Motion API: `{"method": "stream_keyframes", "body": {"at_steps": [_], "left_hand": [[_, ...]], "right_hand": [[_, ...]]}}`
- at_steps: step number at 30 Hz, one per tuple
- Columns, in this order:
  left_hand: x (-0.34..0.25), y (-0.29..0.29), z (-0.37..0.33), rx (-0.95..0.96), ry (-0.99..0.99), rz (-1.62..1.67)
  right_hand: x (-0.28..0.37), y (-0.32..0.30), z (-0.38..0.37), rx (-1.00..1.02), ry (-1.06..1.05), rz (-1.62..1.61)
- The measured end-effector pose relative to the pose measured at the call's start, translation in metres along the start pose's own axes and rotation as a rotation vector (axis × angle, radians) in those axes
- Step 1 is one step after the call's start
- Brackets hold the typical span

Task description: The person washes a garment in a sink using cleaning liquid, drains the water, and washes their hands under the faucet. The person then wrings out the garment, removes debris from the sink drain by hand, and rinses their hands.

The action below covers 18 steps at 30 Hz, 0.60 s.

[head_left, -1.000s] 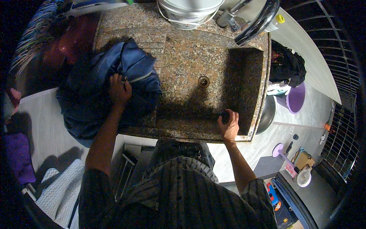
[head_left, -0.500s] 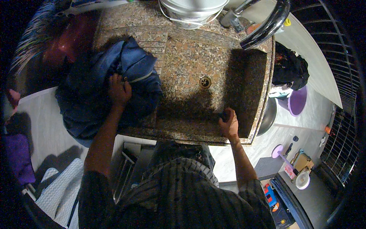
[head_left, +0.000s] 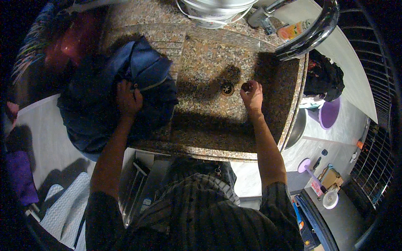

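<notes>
My left hand (head_left: 128,99) is closed on a dark blue garment (head_left: 146,67), which lies bunched over the ribbed left side of a speckled stone sink (head_left: 209,54). A light seam or zip edge and a small button-like spot show beside its fingers. Over the basin, just right of the round metal drain (head_left: 227,88), is my right hand (head_left: 253,100). Its fingers curl round a small dark, reddish, round thing (head_left: 247,87), whose kind I cannot make out. Shadows of the hand and arm fall across the basin.
A chrome tap (head_left: 310,44) arches over the basin's far right corner. Behind the sink stand a white bucket (head_left: 215,12) and an orange-and-yellow pack (head_left: 293,31). Black cloth (head_left: 324,77), a purple bucket (head_left: 329,113) and a metal bowl (head_left: 296,129) sit to the right.
My right hand has moved away from the basin's near right corner, up beside the drain, with the small dark thing in it. The left hand stays on the garment. The view has shifted slightly.
</notes>
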<state>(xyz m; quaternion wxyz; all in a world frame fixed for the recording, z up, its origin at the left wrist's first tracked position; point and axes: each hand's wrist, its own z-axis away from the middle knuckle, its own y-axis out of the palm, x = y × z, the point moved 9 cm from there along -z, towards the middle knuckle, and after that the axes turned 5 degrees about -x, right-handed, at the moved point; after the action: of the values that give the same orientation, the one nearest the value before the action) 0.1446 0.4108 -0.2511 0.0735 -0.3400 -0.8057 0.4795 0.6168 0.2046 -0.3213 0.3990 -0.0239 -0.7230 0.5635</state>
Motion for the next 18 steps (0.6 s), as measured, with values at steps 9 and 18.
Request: {"method": "stream_keyframes", "body": {"at_steps": [9, 18], "left_hand": [[0.006, 0.002, -0.001, 0.166, -0.053, -0.125], [0.003, 0.002, -0.003, 0.197, -0.07, -0.105]], "right_hand": [[0.017, 0.025, -0.011, 0.093, 0.042, -0.018], [0.008, 0.047, -0.002, 0.091, -0.027, 0.027]]}}
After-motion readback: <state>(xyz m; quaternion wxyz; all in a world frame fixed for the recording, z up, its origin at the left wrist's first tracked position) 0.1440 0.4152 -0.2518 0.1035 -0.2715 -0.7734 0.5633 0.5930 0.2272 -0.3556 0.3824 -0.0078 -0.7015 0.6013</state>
